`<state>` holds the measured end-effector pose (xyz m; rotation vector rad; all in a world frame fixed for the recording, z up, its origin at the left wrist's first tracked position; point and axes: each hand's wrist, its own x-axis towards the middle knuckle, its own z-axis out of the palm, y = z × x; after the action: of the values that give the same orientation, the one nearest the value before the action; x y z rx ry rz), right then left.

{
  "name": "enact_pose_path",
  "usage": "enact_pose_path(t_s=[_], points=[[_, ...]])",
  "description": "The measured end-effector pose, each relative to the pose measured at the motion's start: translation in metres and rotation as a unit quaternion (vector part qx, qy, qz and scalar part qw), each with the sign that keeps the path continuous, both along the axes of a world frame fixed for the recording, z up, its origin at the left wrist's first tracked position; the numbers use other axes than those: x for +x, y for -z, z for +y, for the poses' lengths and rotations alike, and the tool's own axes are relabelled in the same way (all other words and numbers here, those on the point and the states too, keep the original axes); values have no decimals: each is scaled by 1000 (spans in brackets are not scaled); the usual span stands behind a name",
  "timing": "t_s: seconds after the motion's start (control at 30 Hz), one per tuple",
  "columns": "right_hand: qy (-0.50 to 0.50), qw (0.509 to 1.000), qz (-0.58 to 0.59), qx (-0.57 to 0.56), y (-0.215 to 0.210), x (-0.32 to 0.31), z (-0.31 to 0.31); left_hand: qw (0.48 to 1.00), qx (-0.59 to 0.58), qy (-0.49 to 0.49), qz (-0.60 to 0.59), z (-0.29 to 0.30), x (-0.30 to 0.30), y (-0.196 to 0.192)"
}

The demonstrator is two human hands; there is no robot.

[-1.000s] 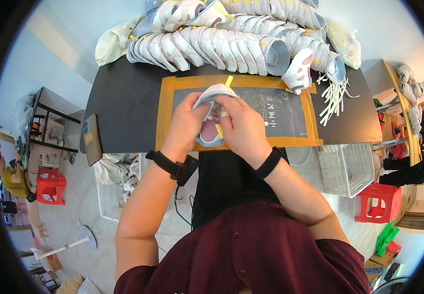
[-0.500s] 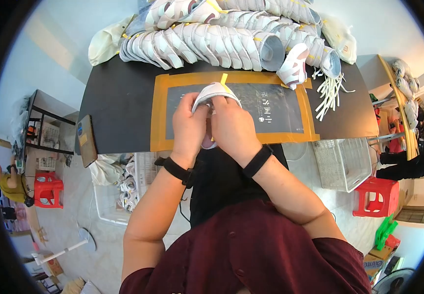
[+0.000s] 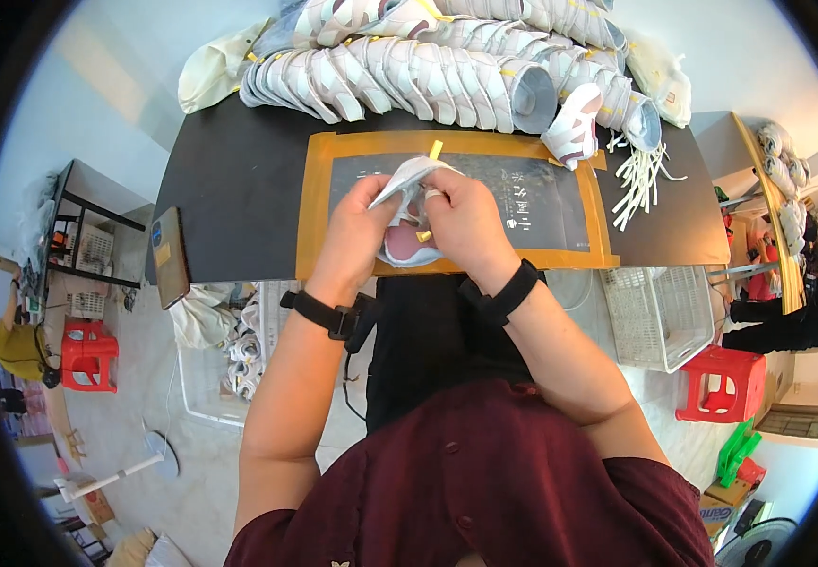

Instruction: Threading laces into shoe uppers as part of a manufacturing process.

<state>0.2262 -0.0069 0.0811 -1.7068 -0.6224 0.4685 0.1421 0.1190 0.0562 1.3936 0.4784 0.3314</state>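
Head: shoe upper (image 3: 407,238) between hands (image 3: 356,230) (image 3: 466,223)

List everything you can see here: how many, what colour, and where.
table: one, black, centre
held upper: one, white and pink, table's near edge
loose upper: one, white and mauve, right rear
stacked uppers: several rows, pale grey, back
sheet: one, black, taped to the table
tape: one border, amber, around the sheet
strips: many, white, right rear
bags: two, cream, back corners
phone: one, brown, left table edge
crates: at least two, white, floor, both sides
stools: two, red, floor, both sides
fan: one, dark, lower right
people: at least two, yellow or dark clothes, far edges
wristbands: two, black, one per wrist
shirt: one, dark red, bottom
left grip: one, bare, held upper's left
right grip: one, bare, held upper's right
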Motion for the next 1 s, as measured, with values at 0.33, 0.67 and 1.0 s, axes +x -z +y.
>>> enact_pose_path(t_s=[0.33,0.67,1.0], points=[[-14,993,-96,-68,10,13,0,997,51,-20,-48,-9,-5,-3],[-17,994,-89,-64,16,17,-3,997,55,-47,-14,-12,0,-3],[-10,994,-89,-66,18,16,-3,999,21,-43,-24,-10,1,2]])
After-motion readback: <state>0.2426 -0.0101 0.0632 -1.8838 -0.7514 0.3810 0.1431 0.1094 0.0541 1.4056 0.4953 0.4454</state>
